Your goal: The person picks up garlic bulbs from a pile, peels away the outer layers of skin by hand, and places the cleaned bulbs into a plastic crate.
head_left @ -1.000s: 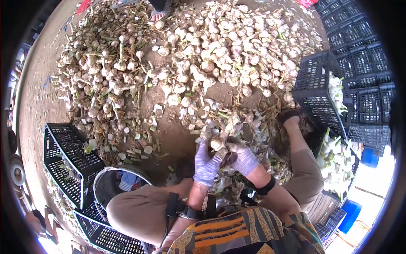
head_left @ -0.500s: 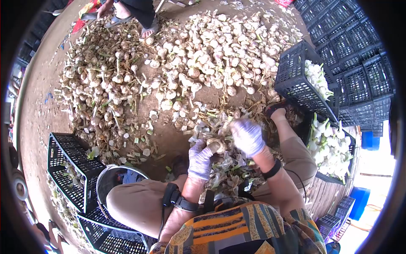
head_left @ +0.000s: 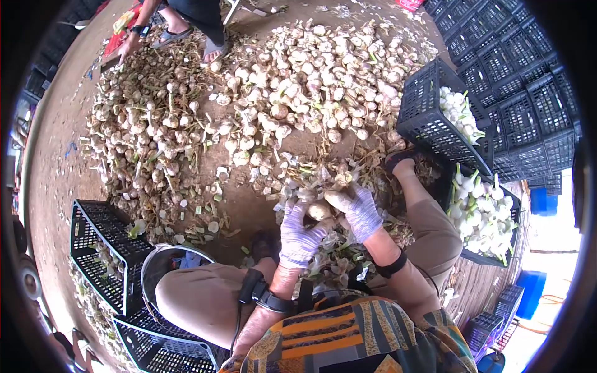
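In front of my lap, my left hand [head_left: 299, 239] is closed around a garlic bulb [head_left: 319, 211], thumb and fingers on either side of it. My right hand [head_left: 360, 215] presses its thumb and fingers against the bulb's right side. Both hands wear thin, pale purple-white gloves with dirty fingertips. Loose peeled skins and stalk bits [head_left: 336, 260] lie beneath my hands. Past them spreads a heap of untrimmed garlic [head_left: 317, 81], and a second, browner garlic heap [head_left: 146, 124] lies to its left.
At right, a tilted black crate [head_left: 429, 115] and a lower crate [head_left: 515, 217] hold cleaned white garlic. Stacked black crates [head_left: 528, 118] rise behind. A bucket [head_left: 152, 273] and black crates [head_left: 99, 248] stand by my left knee. Another person's hand [head_left: 129, 46] reaches down at top left.
My right hand, blurred and raised earlier, has come down against the bulb in my left hand. The other person's arm has reached further left and down toward the browner heap.
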Demonstrator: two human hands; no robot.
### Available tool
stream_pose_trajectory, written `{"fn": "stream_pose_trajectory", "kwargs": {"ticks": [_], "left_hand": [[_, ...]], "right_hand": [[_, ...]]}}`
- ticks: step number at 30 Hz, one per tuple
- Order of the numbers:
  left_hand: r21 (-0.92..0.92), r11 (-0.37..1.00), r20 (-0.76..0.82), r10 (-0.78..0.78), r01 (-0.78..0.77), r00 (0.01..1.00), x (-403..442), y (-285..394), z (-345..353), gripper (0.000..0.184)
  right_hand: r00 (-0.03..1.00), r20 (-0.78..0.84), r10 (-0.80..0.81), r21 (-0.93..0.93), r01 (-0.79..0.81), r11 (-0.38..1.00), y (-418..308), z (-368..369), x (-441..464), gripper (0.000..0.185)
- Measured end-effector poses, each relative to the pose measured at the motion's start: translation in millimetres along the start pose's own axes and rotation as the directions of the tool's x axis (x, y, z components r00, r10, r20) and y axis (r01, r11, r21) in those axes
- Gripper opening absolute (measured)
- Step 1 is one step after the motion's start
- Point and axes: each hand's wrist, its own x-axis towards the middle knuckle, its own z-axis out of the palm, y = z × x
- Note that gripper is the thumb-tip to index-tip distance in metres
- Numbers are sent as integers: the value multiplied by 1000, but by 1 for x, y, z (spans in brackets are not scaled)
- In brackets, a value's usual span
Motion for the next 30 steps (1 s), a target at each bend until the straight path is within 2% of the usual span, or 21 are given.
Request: {"fn": "stream_pose_trajectory", "kwargs": {"ticks": [1, 2, 4, 6, 7, 8, 9, 10, 11, 12, 13, 14, 16, 18, 21, 23, 24, 25, 26, 28, 30], "left_hand": [[87, 991, -76, 104, -98, 992, 1, 0, 5, 56], [87, 992, -79, 103, -96, 991, 2, 0, 4, 56], [341, 897, -72, 324, -282, 943, 3, 0, 3, 54], [324, 904, -100, 326, -279, 940, 2, -1, 3, 53], [103, 981, -96, 176, -166, 980, 0, -1, 2, 54], [-118, 992, -56, 27, -34, 998, -2, -2, 1, 55], [-326, 939, 14, -111, 110, 994, -3, -3, -1, 56], [-326, 939, 14, -113, 111, 994, -3, -3, -3, 56], [-571, 788, 93, -215, 229, 972, -1, -4, -4, 54], [-758, 561, 198, -287, 332, 937, 0, -4, -4, 51], [-772, 544, 197, -285, 328, 938, 0, -4, -3, 51], [-773, 544, 197, -285, 328, 938, 0, -3, -3, 51], [-473, 864, 76, -153, 170, 985, 1, 1, -3, 64], [-477, 863, 86, -143, 166, 986, -1, -1, 1, 66], [-347, 937, -39, -52, 35, 998, 1, 4, -1, 52], [-735, 627, 120, -257, 260, 959, 2, 4, -5, 46], [-735, 627, 119, -258, 260, 959, 2, -1, -6, 46], [-842, 413, 249, -273, 347, 929, 4, -5, -6, 44], [-887, 176, 377, -255, 426, 890, 5, -8, -6, 45], [-863, 257, 359, -293, 435, 886, 3, -5, -6, 51], [-810, 166, 477, -371, 562, 797, 6, -1, -7, 53]], "right_hand": [[998, -50, 48, 124, -41, 991, 0, 6, -1, 16], [990, -93, 102, 245, -76, 966, 0, 8, -2, 15], [984, -65, 163, 270, -140, 953, 0, 4, -4, 15], [959, -3, 283, 315, -268, 911, -1, -4, -6, 14], [959, -2, 284, 313, -269, 911, 20, -9, 0, 14], [997, -56, -48, 104, 54, 993, 57, -15, 11, 16], [925, -35, -378, -115, 372, 921, 77, -18, 17, 20], [926, -34, -377, -114, 371, 922, 59, -16, 11, 20], [989, -23, -149, 75, 150, 986, 24, -12, 0, 21], [996, 33, 82, 253, -88, 963, 4, -10, -5, 21], [993, 79, -86, 56, 81, 995, 3, -10, -2, 20], [993, 79, -86, 55, 82, 995, 1, -9, -3, 20], [978, 31, 206, 290, -207, 934, -10, -4, -5, 20], [982, 30, 188, 240, -190, 952, -5, -6, -3, 22], [976, 73, 207, 200, -218, 955, -7, -9, -5, 22], [963, 113, 246, 210, -265, 941, -1, -17, -6, 20], [986, 124, 108, 84, -119, 989, 11, -24, -3, 17], [988, 153, -29, -39, 35, 999, 9, -23, -2, 15], [988, 153, -28, -39, 34, 999, 4, -23, -4, 15], [951, 175, -255, -168, 283, 944, -9, -21, -10, 15], [942, 163, -294, -223, 326, 919, -4, -23, -10, 21]]}}
